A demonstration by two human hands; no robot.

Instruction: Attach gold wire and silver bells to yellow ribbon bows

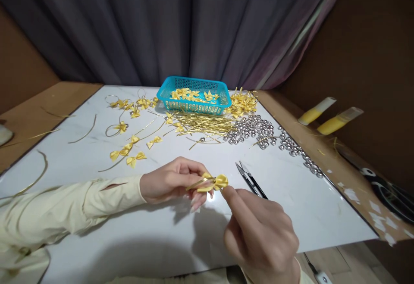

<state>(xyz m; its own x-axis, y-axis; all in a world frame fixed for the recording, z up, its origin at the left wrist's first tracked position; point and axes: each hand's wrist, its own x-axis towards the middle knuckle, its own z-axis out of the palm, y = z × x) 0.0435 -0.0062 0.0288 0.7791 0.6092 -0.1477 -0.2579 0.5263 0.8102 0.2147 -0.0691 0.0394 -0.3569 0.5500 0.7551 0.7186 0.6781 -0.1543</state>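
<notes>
Yellow ribbon bow [216,182], at lower centre of the frame above the white surface [291,215], is pinched between the left hand [171,181] and right hand [258,232] fingers, black thread snips [250,179] just beside.

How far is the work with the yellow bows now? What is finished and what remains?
Done, it seems: several bows with gold loops lie at the far left of the white board. In hand: the left hand and right hand together hold one yellow bow with a gold wire. Left: many plain bows in the blue basket, a pile of gold wires and silver bells.
</notes>
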